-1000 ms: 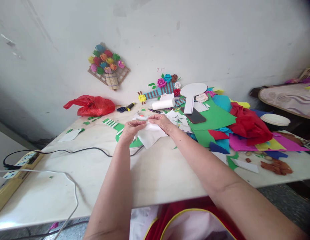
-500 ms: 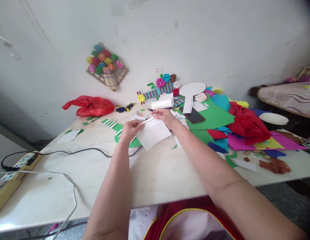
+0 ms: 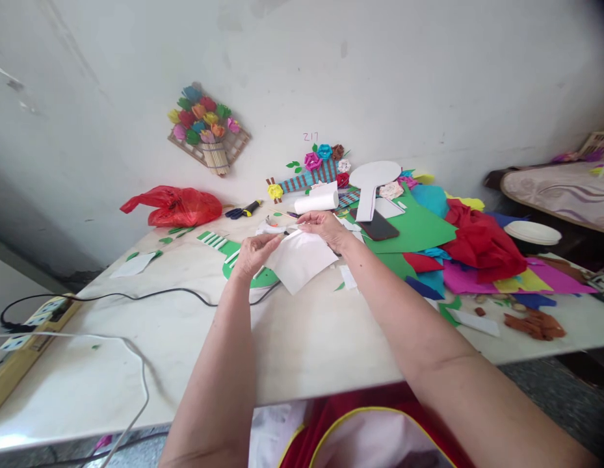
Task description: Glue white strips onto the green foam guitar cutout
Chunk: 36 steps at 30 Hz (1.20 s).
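Observation:
A sheet of white paper (image 3: pixel 302 263) hangs between my hands above the table, its upper edge folded or rolled narrow. My left hand (image 3: pixel 255 253) is closed at the upper left of that edge, thumb and fingers pinching it. At the right end of the edge, my right hand (image 3: pixel 325 229) pinches the paper too. Beneath and behind my left hand lies a green cutout (image 3: pixel 228 248) with white strips across it, partly covered by the hand and the paper. Just beyond my hands is a white tool (image 3: pixel 270 225), partly hidden.
A red plastic bag (image 3: pixel 179 207) and dark-handled pliers or cutters (image 3: pixel 244 209) lie at the back. To the right are a white round-topped cutout (image 3: pixel 374 175), a phone (image 3: pixel 377 224) and piled coloured sheets (image 3: pixel 482 244). A black cable (image 3: pixel 150 296) crosses the left, near a power strip (image 3: pixel 36 338).
The white paper has shifted slightly to the right and tilted a little. My left fingers have moved a little along its edge; my right hand has barely moved.

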{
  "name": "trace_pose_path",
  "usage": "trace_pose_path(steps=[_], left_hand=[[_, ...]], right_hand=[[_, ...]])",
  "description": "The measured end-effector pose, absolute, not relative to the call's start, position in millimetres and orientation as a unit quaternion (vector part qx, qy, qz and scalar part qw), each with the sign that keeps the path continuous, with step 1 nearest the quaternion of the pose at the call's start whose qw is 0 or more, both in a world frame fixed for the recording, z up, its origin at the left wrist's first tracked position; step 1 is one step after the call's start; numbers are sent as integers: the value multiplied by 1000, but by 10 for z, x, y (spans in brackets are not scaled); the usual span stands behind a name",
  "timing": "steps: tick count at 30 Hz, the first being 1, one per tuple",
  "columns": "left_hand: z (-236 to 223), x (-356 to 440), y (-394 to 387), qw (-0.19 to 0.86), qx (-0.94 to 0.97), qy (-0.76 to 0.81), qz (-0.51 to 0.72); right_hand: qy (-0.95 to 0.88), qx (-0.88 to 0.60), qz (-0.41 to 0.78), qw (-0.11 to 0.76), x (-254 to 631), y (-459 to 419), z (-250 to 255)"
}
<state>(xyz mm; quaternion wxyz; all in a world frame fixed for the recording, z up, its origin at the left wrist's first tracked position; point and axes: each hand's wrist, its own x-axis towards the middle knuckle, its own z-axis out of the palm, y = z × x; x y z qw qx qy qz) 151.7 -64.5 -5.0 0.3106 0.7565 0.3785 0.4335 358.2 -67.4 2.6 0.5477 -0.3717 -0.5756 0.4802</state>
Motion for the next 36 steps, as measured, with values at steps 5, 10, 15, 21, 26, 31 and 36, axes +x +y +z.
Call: trace_pose_path(steps=[5, 10, 15, 21, 26, 31, 36], left_hand=[[6, 1564, -697, 367, 728, 391, 427], [-42, 1586, -674, 480, 707, 371, 363], [-55, 1565, -666, 500, 709, 373, 328], [-72, 1566, -655, 485, 681, 377, 398], [-62, 1587, -658, 500, 640, 366, 453], [-55, 1605, -662, 480, 621, 382, 488], [-91, 1594, -625, 468, 631, 389, 481]], right_hand=[[-654, -347, 472, 479, 3521, -735, 62], [-742, -325, 428, 401, 3468, -739, 91], [-754, -342, 412, 381, 3419, -757, 101], [-662, -372, 467, 453, 3407, -751, 77], [-620, -392, 508, 451, 3444, -739, 32], [-592, -411, 528, 450, 3451, -674, -66], [-620, -466, 409, 482, 3431, -561, -108]])
